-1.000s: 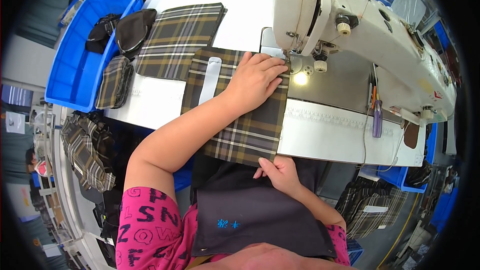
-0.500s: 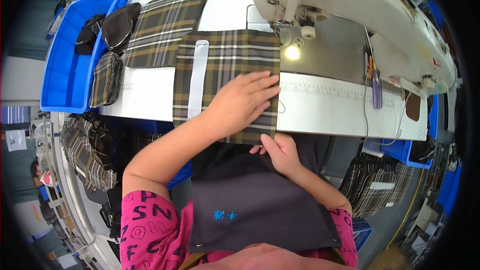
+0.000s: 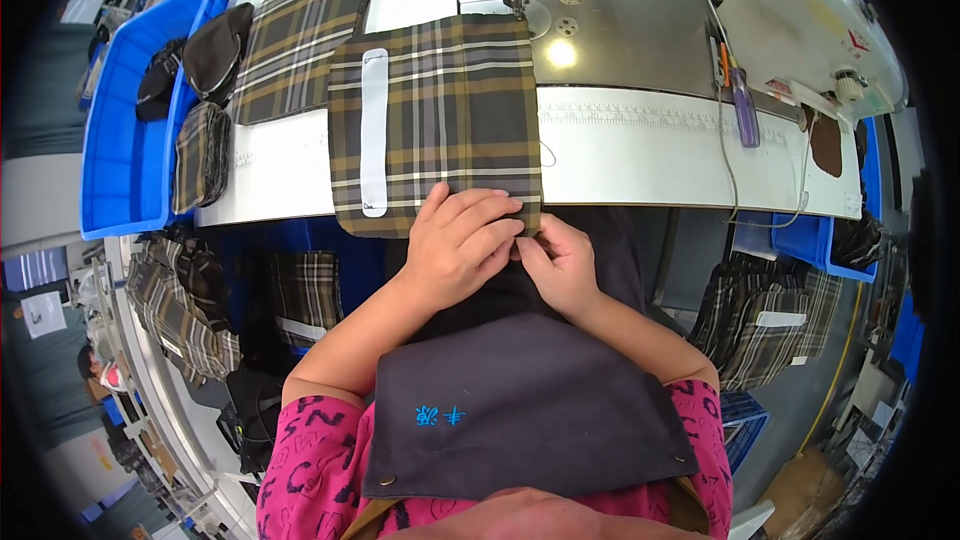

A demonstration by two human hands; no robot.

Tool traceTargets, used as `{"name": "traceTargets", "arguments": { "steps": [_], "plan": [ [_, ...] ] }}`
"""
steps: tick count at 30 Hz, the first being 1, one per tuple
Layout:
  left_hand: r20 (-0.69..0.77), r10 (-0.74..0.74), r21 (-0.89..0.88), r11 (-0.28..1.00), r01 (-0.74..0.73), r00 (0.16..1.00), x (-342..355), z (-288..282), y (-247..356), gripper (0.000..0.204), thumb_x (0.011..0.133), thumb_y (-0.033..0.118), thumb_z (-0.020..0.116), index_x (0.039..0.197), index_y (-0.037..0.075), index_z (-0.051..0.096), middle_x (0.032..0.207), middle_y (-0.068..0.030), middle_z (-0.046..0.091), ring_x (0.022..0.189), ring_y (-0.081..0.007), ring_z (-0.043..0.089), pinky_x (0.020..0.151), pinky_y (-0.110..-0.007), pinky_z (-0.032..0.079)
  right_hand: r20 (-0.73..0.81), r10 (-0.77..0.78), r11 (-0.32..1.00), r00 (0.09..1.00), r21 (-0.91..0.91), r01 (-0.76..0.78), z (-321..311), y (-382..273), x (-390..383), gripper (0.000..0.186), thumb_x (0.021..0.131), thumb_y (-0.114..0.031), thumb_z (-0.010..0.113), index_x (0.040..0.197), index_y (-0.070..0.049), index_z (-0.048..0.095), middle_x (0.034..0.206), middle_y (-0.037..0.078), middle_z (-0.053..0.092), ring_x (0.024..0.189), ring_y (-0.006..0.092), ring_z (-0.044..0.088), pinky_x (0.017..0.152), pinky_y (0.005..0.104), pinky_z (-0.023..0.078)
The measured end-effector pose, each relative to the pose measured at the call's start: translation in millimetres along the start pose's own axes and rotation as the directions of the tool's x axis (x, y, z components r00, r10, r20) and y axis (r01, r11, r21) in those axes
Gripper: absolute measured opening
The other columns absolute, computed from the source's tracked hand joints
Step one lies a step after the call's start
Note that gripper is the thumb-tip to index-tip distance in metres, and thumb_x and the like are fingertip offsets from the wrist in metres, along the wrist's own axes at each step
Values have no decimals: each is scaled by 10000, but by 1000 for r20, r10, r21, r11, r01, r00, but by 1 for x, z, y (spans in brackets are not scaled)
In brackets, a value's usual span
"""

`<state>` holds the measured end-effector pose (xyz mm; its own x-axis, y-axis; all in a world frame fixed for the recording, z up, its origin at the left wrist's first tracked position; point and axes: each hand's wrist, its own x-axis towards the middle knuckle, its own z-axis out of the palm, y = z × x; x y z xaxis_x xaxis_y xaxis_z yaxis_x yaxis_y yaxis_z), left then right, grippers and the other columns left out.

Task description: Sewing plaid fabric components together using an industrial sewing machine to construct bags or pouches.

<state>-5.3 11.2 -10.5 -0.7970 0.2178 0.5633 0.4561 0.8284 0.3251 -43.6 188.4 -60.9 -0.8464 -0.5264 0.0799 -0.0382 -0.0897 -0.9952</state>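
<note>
A plaid fabric panel [image 3: 470,120] in brown, black and white lies on the sewing table, with a long white strip [image 3: 373,130] on its left part. Its far right corner sits by the needle area of the sewing machine [image 3: 520,5]. At the panel's near right corner, my left hand [image 3: 460,248] is closed on the cloth edge with bent fingers. Close beside it, my right hand [image 3: 562,262] pinches the same corner between thumb and fingers. The fingertips nearly meet, and part of the corner is hidden beneath them.
More plaid panels [image 3: 300,40] lie at the table's far left, by a blue bin [image 3: 125,165] and dark cloth pieces [image 3: 217,52]. A folded plaid stack [image 3: 200,157] leans on the bin. To the right are a purple-handled screwdriver [image 3: 744,110] and a loose cord [image 3: 728,155].
My left hand has slid from the panel's middle right toward its near corner, and its fingers have bent onto the edge. My right hand now grips that corner. The view has shifted.
</note>
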Motion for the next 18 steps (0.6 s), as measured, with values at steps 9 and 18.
{"name": "traceTargets", "arguments": {
  "steps": [9,18],
  "plan": [
    [-25,37,105,994,-34,999,-3,-2,6,339,640,107,820,959,159,715,984,26,666,899,-198,615,824,-382,433,-36,-12,999,999,53,14,4,-13,-4,755,885,90,577,1574,-53,303,758,62,671,684,73,612,687,252,515],
    [5,94,131,987,-94,996,-2,-5,5,323,675,197,827,974,159,714,957,40,645,900,-176,600,825,-374,429,-14,4,1000,1000,17,-3,2,-9,-6,792,869,98,574,1590,-57,286,635,31,539,592,82,522,633,242,472]
  ]
}}
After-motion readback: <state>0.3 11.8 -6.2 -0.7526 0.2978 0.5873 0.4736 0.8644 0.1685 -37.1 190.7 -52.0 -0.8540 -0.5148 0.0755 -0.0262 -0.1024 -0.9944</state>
